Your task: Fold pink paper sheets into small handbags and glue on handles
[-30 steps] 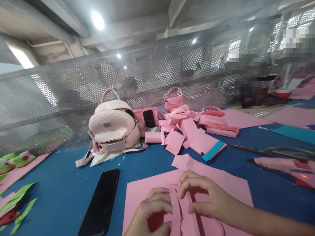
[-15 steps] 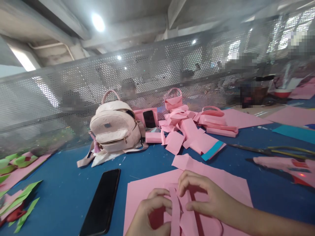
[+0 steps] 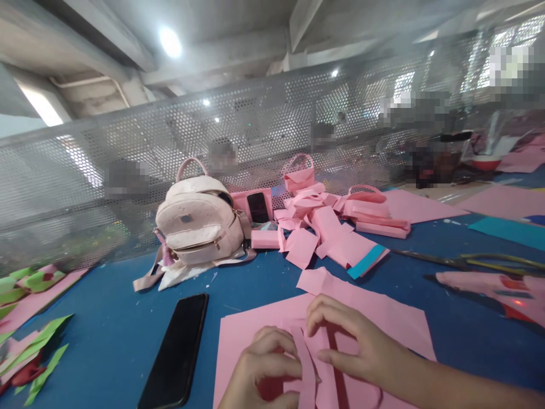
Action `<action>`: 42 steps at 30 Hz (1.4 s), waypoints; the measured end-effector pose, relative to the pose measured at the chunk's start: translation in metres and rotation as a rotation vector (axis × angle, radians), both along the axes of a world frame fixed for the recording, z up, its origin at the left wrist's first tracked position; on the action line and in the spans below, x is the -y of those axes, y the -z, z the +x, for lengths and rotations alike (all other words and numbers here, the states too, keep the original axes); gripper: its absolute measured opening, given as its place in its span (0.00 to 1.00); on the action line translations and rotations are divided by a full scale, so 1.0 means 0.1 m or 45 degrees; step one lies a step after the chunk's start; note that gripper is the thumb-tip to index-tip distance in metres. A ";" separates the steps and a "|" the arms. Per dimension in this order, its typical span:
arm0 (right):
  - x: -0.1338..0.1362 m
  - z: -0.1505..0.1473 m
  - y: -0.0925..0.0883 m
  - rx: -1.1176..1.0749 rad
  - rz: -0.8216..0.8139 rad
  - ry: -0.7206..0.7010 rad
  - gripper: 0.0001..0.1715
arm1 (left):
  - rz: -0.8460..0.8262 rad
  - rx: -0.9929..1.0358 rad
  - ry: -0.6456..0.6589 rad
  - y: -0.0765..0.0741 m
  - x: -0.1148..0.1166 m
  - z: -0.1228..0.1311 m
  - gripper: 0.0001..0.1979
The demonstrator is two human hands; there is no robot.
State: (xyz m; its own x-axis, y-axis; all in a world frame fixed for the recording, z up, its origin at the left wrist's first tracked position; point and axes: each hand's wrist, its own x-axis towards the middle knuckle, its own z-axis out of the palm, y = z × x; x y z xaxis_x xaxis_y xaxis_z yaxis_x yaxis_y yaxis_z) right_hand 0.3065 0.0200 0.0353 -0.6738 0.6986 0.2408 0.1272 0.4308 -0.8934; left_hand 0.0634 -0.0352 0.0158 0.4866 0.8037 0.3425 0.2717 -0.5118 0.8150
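At the bottom centre my left hand [image 3: 260, 372] is closed, pinching a narrow pink paper strip [image 3: 305, 369] that runs up between both hands. My right hand [image 3: 355, 343] arches over the same strip, fingertips curled down and thumb pressed against the paper. Both hands rest on a large pink paper sheet [image 3: 383, 318] lying flat on the blue table [image 3: 106, 335]. A black phone [image 3: 174, 352] lies face up just left of my left hand.
A pale pink backpack [image 3: 198, 218] stands at the back by a perforated metal screen [image 3: 128, 153]. A heap of folded pink paper bags [image 3: 327, 218] sits behind the sheet. Scissors [image 3: 468, 261] and a pink glue gun [image 3: 498, 287] lie right. Green scraps [image 3: 29, 352] lie left.
My left hand has crept slightly along the strip and my right fingers have flattened a little onto the paper. The view has shifted very slightly.
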 end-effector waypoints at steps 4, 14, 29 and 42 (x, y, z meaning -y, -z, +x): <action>0.01 0.00 -0.02 0.031 -0.027 0.037 0.11 | 0.064 -0.115 -0.128 -0.03 0.05 0.02 0.09; 0.05 -0.03 -0.03 0.021 -0.058 0.047 0.16 | 0.746 -0.276 -0.267 -0.01 0.03 0.10 0.02; 0.02 -0.03 0.03 -0.035 -0.055 0.040 0.15 | 1.023 -0.366 -0.085 -0.28 0.02 0.10 0.06; -0.08 0.03 0.03 -0.152 -0.037 0.003 0.13 | 0.342 0.093 -0.194 -0.28 0.02 -0.09 0.14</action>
State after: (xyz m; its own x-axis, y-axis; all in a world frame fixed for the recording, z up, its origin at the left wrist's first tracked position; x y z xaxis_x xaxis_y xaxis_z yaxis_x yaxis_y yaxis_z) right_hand 0.3093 0.0278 0.0326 -0.6398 0.7080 0.2989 0.0199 0.4041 -0.9145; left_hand 0.0548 -0.0377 0.0442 0.3336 0.7418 0.5818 0.3078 -0.6690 0.6765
